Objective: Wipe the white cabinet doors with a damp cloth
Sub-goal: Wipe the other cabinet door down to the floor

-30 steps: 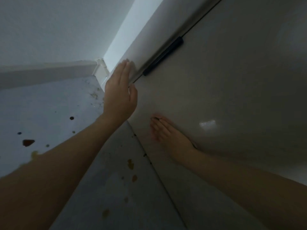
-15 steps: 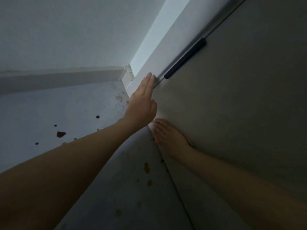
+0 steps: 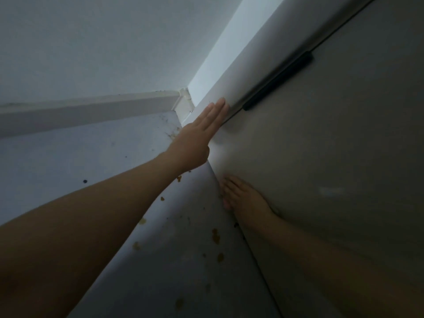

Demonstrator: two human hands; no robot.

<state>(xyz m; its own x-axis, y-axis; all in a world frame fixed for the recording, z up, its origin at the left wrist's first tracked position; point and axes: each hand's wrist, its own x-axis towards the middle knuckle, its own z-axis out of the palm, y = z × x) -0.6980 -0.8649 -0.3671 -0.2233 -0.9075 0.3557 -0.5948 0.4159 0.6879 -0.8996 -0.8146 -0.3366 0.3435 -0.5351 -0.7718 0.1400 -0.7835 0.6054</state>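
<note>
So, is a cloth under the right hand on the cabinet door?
No cloth shows. The right hand lies flat on the cabinet door, fingers straight; whatever is beneath its palm is covered. The left hand is bare too.

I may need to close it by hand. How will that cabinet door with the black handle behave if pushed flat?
The cabinet door looks like a rigid flat panel, so it should probably swing as one piece, not flex. Its surface seems smooth, with a faint sheen, so the right hand lying flat on it might slide. The black handle likely offers a surer hold.
</note>
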